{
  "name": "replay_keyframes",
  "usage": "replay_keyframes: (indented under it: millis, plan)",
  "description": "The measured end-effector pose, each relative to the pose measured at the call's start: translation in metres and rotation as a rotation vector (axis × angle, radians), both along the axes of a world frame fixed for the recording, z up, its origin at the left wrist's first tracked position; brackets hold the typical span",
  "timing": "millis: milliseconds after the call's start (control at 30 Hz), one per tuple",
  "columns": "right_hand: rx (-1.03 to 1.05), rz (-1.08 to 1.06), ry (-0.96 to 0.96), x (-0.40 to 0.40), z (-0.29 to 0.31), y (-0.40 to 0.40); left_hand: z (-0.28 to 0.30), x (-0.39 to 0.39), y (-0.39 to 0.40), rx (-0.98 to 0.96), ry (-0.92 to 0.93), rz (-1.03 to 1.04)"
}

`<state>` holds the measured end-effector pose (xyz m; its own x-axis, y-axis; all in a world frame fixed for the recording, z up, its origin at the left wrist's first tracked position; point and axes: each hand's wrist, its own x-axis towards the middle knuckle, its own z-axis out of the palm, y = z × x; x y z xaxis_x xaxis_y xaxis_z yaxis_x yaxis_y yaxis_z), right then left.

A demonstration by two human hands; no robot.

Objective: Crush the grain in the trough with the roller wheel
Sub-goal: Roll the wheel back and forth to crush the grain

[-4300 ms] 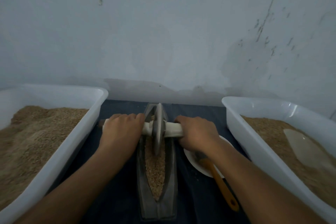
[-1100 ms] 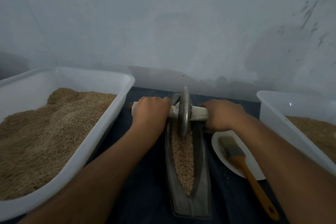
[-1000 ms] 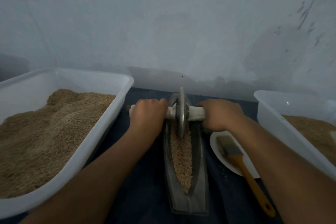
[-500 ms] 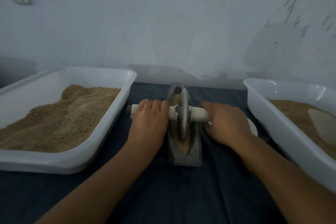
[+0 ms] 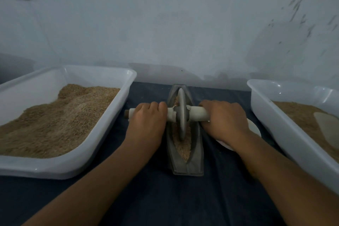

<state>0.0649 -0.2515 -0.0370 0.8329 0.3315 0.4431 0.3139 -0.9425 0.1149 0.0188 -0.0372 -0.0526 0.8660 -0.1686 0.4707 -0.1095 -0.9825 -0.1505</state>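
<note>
- Grain [image 5: 181, 145] lies as a tan strip along the bottom of the trough [image 5: 197, 152], which sits lengthwise on the dark cloth [image 5: 165, 198] between my forearms.
- Standing upright in the trough, the roller wheel [image 5: 182, 113] has its lower edge down in the grain, about midway along the channel.
- With my left hand [image 5: 146, 121] I wrap my fingers over the pale handle [image 5: 199, 113] on its side of the wheel; my right hand [image 5: 224, 121] grips the other end the same way, knuckles up.
- If I press unevenly, I think the wheel could tilt and ride up the sloped wall, scattering kernels over the rim onto the cloth.
- Pushing too far toward either pointed end could run the wheel out of the channel, or shove the narrow trough along the cloth.
- My right wrist hangs over the white plate [image 5: 255, 126], so a wide stroke might knock it.
- A white bin of grain [image 5: 102, 134] sits to the left, and the right-hand bin [image 5: 271, 115] stands close enough to catch an elbow.
</note>
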Motion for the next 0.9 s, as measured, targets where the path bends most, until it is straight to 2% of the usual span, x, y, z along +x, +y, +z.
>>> replay_keyframes:
  millis: [300, 433, 500, 600, 700, 900]
  plan:
    - [-0.033, -0.089, 0.277, 0.056, 0.011, 0.0, 0.014, 0.058, -0.001, 0.111, -0.012, 0.061]
    - [-0.116, -0.083, 0.406, 0.076, 0.025, 0.006, 0.012, 0.076, 0.002, 0.019, -0.001, 0.098]
    - [-0.167, -0.066, 0.405, 0.081, 0.029, 0.008, 0.012, 0.082, 0.005, -0.031, 0.034, 0.087]
    - [-0.222, -0.03, 0.306, 0.082, 0.03, 0.01, 0.014, 0.084, 0.009, -0.048, 0.094, 0.059]
    - [-0.162, -0.009, 0.297, 0.074, 0.027, 0.007, 0.016, 0.079, 0.009, -0.07, 0.121, 0.048]
    - [-0.045, 0.001, 0.253, 0.039, 0.013, -0.004, 0.008, 0.042, 0.003, -0.02, -0.041, -0.039]
